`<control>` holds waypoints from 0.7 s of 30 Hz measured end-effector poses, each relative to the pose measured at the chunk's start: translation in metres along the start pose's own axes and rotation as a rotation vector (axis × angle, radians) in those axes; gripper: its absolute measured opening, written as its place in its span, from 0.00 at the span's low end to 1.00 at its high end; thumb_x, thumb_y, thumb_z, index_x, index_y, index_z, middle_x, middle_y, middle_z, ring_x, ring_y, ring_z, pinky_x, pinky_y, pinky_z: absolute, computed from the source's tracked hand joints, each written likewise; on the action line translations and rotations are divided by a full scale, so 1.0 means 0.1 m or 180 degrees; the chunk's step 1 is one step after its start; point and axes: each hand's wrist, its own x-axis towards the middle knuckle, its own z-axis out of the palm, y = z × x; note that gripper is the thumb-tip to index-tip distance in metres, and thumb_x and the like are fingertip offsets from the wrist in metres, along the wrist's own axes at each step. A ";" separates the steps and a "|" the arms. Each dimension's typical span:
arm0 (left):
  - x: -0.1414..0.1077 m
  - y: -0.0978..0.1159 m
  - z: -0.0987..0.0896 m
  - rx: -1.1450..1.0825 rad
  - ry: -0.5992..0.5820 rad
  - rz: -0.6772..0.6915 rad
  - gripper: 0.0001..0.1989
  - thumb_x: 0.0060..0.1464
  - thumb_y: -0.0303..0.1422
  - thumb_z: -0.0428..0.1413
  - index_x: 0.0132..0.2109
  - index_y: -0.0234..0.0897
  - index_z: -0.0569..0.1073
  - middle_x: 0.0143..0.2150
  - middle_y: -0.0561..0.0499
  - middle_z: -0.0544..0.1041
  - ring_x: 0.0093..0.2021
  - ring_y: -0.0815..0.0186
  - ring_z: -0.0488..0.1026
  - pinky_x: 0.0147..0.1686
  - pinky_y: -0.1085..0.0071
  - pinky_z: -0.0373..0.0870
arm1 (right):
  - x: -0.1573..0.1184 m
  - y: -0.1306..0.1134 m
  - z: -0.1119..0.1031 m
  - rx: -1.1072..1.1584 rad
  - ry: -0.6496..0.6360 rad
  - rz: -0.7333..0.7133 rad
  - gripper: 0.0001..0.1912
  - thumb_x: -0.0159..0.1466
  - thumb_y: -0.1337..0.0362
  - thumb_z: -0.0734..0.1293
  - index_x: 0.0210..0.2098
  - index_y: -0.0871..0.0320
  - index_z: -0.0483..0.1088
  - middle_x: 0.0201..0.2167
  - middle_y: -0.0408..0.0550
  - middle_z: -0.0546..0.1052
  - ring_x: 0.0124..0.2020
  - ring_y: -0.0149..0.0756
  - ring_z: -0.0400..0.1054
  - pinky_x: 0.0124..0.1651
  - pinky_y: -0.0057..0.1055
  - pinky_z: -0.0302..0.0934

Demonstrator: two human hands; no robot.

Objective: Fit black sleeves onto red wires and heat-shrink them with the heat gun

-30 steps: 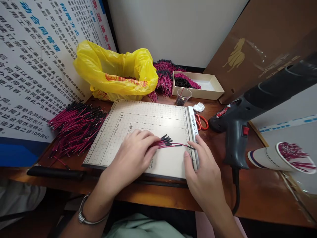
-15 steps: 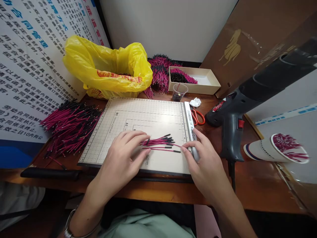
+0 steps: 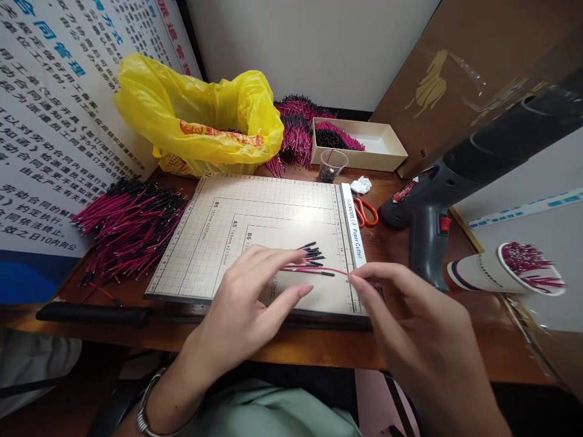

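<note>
At the paper cutter (image 3: pixel 273 203), right fingers (image 3: pixel 367 292) pinched a pink wire (image 3: pixel 334 269); wide-spread left fingers (image 3: pixel 285 261) could have brushed black-tipped wires (image 3: pixel 314 255) askew.

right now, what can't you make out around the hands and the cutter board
All in the head view:
Loose wires: left ends hidden behind the left hand.
Pinched wire: right end hidden by the right hand.
Yellow bag: bottom hidden by its front wall.
Black power tool: cut off by the right edge.
Clear cup: contents too small to identify.
</note>
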 end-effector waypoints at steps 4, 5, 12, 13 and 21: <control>0.00 0.04 0.05 -0.0652 0.0060 -0.0065 0.06 0.64 0.26 0.58 0.41 0.40 0.80 0.38 0.53 0.84 0.39 0.68 0.79 0.42 0.71 0.75 | 0.01 -0.14 0.08 0.0448 -0.0187 -0.0166 0.05 0.67 0.70 0.67 0.38 0.53 0.73 0.32 0.38 0.79 0.33 0.25 0.74 0.39 0.19 0.68; -0.01 0.04 0.06 -0.0688 0.0089 -0.0014 0.06 0.63 0.26 0.58 0.40 0.39 0.80 0.37 0.53 0.84 0.38 0.68 0.79 0.42 0.71 0.75 | 0.02 -0.15 0.09 0.0544 -0.0236 -0.0212 0.05 0.67 0.70 0.67 0.39 0.54 0.74 0.33 0.38 0.80 0.34 0.24 0.75 0.39 0.17 0.68; -0.03 0.06 0.14 -0.0834 0.0544 -0.0194 0.04 0.58 0.26 0.63 0.35 0.37 0.79 0.32 0.55 0.83 0.33 0.72 0.78 0.37 0.77 0.74 | -0.02 -0.16 0.14 0.1253 -0.0351 -0.0325 0.09 0.66 0.74 0.67 0.41 0.54 0.75 0.39 0.41 0.81 0.39 0.22 0.75 0.44 0.16 0.70; -0.03 0.07 0.15 -0.0921 0.0564 -0.0260 0.04 0.59 0.26 0.62 0.36 0.37 0.80 0.33 0.56 0.83 0.34 0.73 0.78 0.37 0.79 0.73 | -0.03 -0.16 0.15 0.1289 -0.0326 -0.0314 0.10 0.66 0.74 0.67 0.41 0.54 0.75 0.39 0.41 0.81 0.40 0.22 0.75 0.44 0.16 0.70; -0.08 0.06 0.09 -0.1410 0.0377 -0.0174 0.06 0.59 0.25 0.61 0.35 0.39 0.79 0.32 0.57 0.82 0.33 0.72 0.77 0.38 0.77 0.74 | -0.05 -0.20 0.18 0.1404 -0.0451 -0.0355 0.08 0.65 0.74 0.68 0.37 0.55 0.75 0.32 0.37 0.79 0.34 0.19 0.73 0.38 0.14 0.68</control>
